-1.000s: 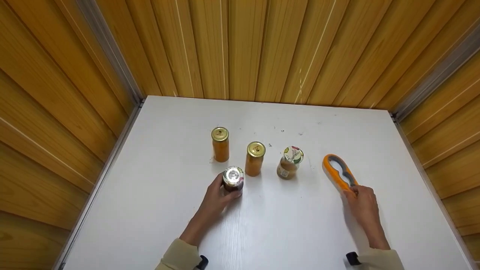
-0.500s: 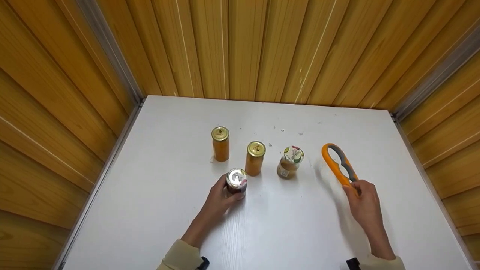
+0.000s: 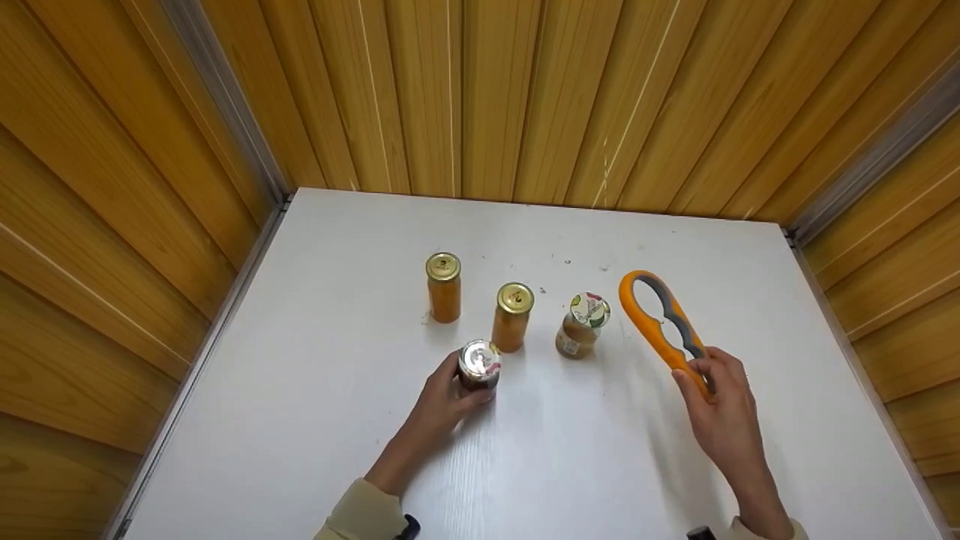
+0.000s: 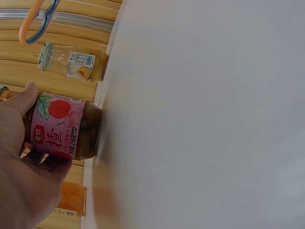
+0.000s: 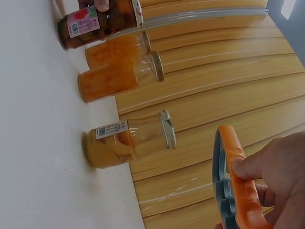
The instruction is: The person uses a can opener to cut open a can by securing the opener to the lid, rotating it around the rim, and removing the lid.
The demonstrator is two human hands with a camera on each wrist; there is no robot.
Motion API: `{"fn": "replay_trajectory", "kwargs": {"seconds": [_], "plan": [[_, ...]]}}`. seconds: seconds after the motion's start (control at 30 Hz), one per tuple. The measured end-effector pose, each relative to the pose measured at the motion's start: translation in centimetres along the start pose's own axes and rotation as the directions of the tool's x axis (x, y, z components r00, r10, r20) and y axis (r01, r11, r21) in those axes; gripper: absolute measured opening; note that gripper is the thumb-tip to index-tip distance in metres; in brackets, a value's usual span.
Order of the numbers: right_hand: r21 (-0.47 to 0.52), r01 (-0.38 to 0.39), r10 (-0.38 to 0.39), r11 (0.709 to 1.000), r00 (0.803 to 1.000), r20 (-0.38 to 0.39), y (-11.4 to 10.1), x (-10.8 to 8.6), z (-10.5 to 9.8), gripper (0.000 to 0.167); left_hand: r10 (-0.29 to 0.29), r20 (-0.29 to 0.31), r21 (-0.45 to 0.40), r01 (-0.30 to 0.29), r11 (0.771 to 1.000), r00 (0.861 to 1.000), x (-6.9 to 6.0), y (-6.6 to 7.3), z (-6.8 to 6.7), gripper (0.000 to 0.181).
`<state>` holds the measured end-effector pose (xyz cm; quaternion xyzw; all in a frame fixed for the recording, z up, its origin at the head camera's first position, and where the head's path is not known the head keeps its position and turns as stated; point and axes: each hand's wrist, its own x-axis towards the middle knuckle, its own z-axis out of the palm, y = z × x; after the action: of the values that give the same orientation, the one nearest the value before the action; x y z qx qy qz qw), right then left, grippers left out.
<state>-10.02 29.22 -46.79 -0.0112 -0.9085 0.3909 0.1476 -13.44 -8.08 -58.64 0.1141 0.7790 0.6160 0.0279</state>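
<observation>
Fingers (image 4: 58, 171) of the left hand (image 3: 439, 405) clasp a pink-labelled jar (image 4: 62, 125), those of the right hand (image 3: 724, 416) an orange tool (image 3: 652, 342).

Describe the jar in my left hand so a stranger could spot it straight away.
Start at the white table, then go to the left hand. The jar it grips has dark contents and a pink label picturing red fruit, unlike the two gold-lidded orange-filled jars and the yellowish-filled jar.
</observation>
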Motion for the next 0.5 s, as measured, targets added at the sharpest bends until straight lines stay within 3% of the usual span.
{"fn": "replay_trajectory", "kwargs": {"seconds": [0.5], "plan": [[0.043, 0.16, -0.162, 0.986, 0.986, 0.048, -3.3, -0.8, 0.7, 0.018, -0.001, 0.04, -0.011, 0.002, 1.0, 0.999, -0.2, 0.4, 0.8, 0.075]]}}
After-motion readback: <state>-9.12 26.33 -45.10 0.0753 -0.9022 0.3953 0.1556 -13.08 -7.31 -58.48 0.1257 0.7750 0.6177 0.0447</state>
